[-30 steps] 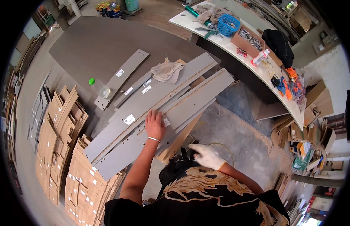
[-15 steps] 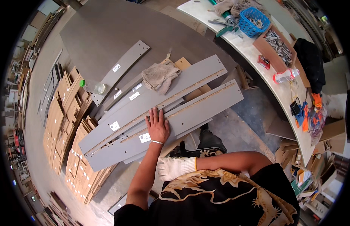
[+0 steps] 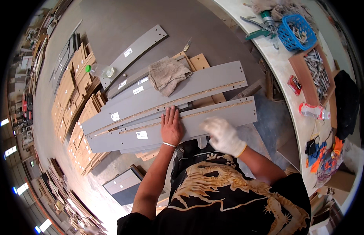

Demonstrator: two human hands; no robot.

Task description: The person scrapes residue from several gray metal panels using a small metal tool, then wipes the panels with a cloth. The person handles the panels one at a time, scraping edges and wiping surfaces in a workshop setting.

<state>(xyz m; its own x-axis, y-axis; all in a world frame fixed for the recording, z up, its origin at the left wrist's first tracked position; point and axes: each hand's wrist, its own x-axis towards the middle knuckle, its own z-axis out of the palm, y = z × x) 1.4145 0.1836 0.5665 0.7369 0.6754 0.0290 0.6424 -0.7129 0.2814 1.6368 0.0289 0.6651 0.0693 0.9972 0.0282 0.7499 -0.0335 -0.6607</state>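
The left hand (image 3: 172,127) is bare and lies flat on the near grey board (image 3: 205,120), its fingers stretched and close together, gripping nothing; the fingertips reach about the board's far edge. The right hand (image 3: 223,137) wears a white glove. It is blurred, with the fingers seeming partly bent, beside the board's near edge at about four o'clock from the left hand; I cannot tell if it touches or holds something. From the left hand, the near grey board runs toward two o'clock and toward eight o'clock. A second grey board (image 3: 205,80) lies at one o'clock, beyond a narrow gap. A crumpled cloth (image 3: 168,76) is at twelve o'clock, and a bottle with green cap (image 3: 99,71) at ten o'clock.
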